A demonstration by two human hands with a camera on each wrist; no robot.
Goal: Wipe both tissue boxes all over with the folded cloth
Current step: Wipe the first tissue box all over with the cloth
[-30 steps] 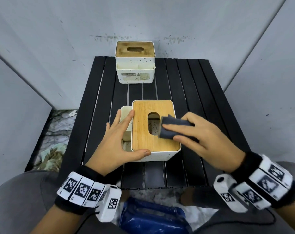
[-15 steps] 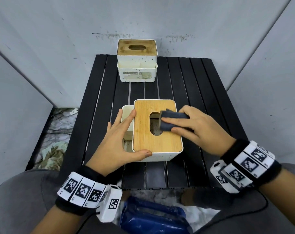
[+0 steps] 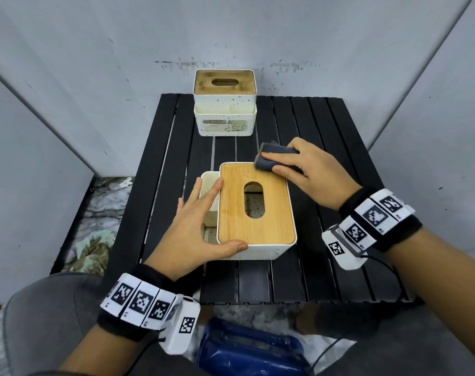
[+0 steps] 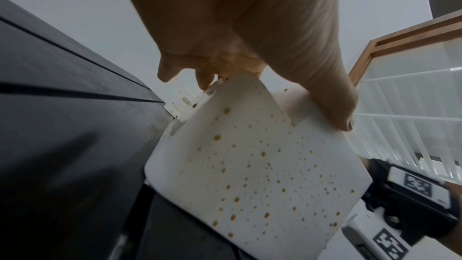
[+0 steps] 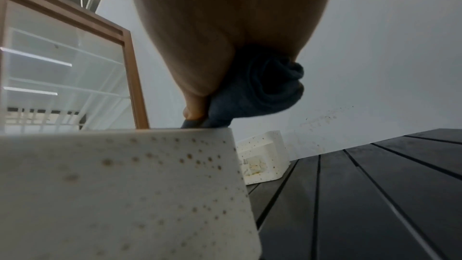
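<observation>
The near tissue box (image 3: 255,213), white with brown specks and a slotted wooden lid, sits mid-table. My left hand (image 3: 201,223) braces it: straight fingers lie along the lid's left edge over the side compartment, and the thumb (image 4: 345,118) presses the front wall (image 4: 250,165). My right hand (image 3: 285,164) grips the folded dark grey cloth (image 3: 271,158) and presses it on the lid's far right corner. In the right wrist view the cloth (image 5: 262,90) bulges from under the palm onto the box's top edge (image 5: 125,185). The second tissue box (image 3: 225,104) stands at the table's far edge.
The black slatted table (image 3: 326,147) is hemmed in by grey walls behind and on both sides. The far box (image 5: 262,155) stands against the back wall. A blue object (image 3: 247,354) lies below the table's front edge, and crumpled litter (image 3: 100,213) covers the floor on the left.
My right hand has slid the cloth from beside the lid's slot to the lid's far right corner. The left hand has stayed in place on the box.
</observation>
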